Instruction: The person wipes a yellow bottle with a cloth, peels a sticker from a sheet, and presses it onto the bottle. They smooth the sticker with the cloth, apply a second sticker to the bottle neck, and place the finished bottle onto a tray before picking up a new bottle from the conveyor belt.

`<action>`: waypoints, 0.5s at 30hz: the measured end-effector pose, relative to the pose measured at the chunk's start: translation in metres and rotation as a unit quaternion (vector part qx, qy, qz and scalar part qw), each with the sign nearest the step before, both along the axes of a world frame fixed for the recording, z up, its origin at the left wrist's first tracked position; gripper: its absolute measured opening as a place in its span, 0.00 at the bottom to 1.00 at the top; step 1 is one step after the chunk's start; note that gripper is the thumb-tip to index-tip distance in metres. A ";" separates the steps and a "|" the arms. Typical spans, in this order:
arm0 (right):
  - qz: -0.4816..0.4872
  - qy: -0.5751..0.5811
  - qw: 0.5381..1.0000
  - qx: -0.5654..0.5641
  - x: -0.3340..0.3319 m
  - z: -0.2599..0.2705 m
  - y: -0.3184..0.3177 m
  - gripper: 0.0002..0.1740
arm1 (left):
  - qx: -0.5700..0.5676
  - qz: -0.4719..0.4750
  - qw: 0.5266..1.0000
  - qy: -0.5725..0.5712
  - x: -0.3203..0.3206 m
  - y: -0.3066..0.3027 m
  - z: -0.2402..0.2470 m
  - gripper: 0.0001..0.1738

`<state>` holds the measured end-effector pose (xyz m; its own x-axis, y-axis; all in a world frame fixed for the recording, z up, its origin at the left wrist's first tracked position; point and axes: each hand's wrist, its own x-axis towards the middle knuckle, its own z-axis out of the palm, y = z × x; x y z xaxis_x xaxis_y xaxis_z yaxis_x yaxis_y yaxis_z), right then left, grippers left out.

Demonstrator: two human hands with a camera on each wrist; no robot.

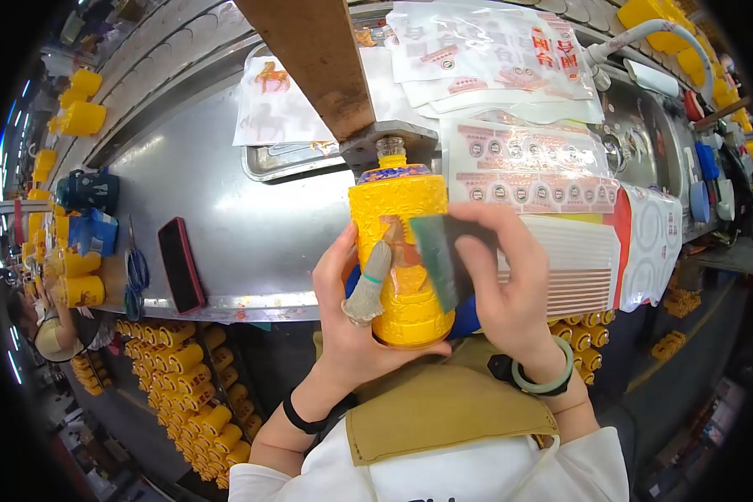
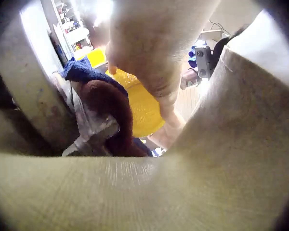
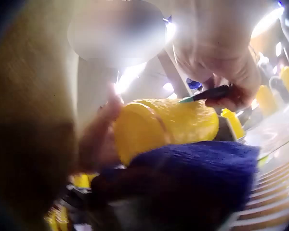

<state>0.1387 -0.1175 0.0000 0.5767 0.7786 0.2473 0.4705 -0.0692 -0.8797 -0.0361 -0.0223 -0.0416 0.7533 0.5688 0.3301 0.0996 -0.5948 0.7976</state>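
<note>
A yellow embossed bottle (image 1: 402, 201) with a clear glass neck lies tilted in front of the person, its neck against a dark metal block (image 1: 402, 134). From the left and below, the left hand (image 1: 343, 335) grips it; a grey cover (image 1: 372, 284) with a teal band sits on the thumb. The right hand (image 1: 510, 284) pinches a flat dark green scraper (image 1: 439, 259), its edge at a reddish-brown picture on the bottle's side. In the right wrist view, the scraper (image 3: 202, 95) touches the bottle (image 3: 149, 125), which rests over a blue cloth (image 3: 197, 163).
Transfer sheets (image 1: 527, 159) cover the right of the metal table (image 1: 176, 159). A metal tray (image 1: 289, 159) and a wooden post (image 1: 318, 58) stand beyond the bottle. At left lie a phone (image 1: 181, 263) and scissors (image 1: 135, 268). Several yellow bottles (image 1: 176, 360) are stacked below.
</note>
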 end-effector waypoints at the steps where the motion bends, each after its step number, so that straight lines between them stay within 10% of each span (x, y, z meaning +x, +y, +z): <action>1: -0.030 0.069 0.997 0.015 0.004 -0.012 0.003 0.12 | 0.001 0.000 1.000 0.002 -0.001 0.003 0.005 0.76; 7: -0.013 0.256 0.966 -0.012 0.020 0.000 0.007 0.17 | -0.042 -0.014 0.998 -0.048 0.001 0.023 0.007 0.53; 11: 0.055 0.281 0.958 -0.009 0.002 -0.007 0.019 0.29 | -0.442 0.025 0.892 -0.093 0.030 0.011 0.037 0.27; 15: 0.033 0.298 0.954 -0.023 -0.003 -0.005 0.024 0.34 | -0.474 0.028 0.875 -0.097 0.033 0.010 0.034 0.29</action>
<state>0.1356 -0.0930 -0.0054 0.5536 0.8201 -0.1448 -0.1066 -0.1026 -0.9890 -0.0035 -0.0123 -0.0078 0.6974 0.6907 -0.1912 -0.0840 0.3437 0.9353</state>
